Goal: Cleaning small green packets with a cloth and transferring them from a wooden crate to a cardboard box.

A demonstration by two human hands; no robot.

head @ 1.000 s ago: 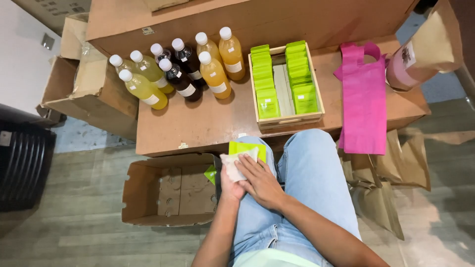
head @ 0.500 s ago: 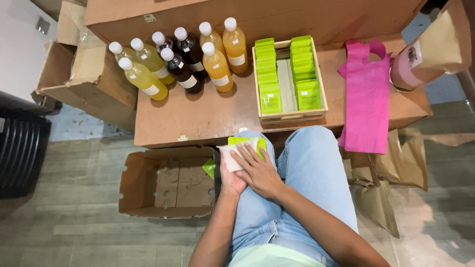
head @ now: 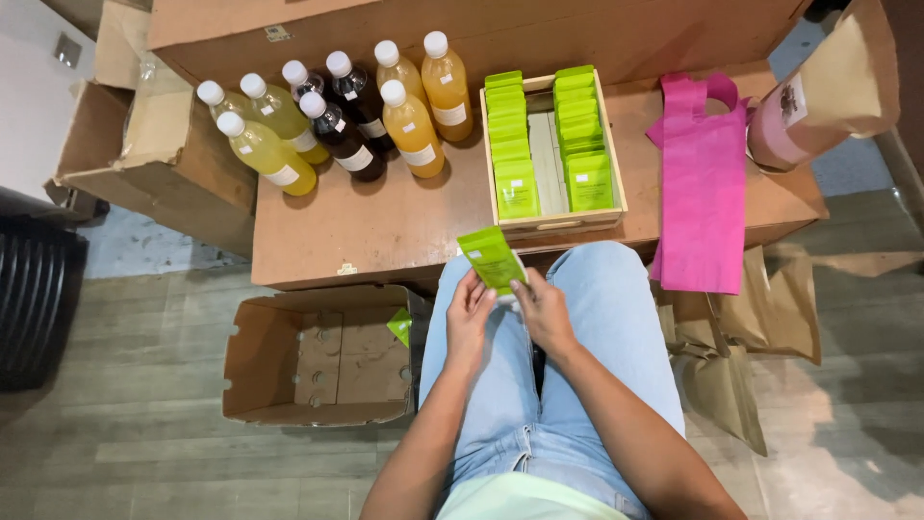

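I sit with my knees against a low brown table (head: 385,226). Both hands hold one small green packet (head: 492,259) just above my lap. My left hand (head: 468,313) grips its lower left edge and my right hand (head: 542,306) its lower right edge. Straight ahead on the table stands a wooden tray (head: 552,223) with two rows of the same green packets (head: 589,178). A white sheet under my right hand is mostly hidden.
Several capped bottles (head: 342,120) of yellow, orange and dark liquid stand at the table's back left. A pink bag (head: 701,183) lies flat on the right beside a brown paper pouch (head: 828,91). An open cardboard box (head: 318,356) sits on the floor at my left.
The green packet lay pressed on my knee under both hands; now it is lifted upright between my fingers, closer to the tray.
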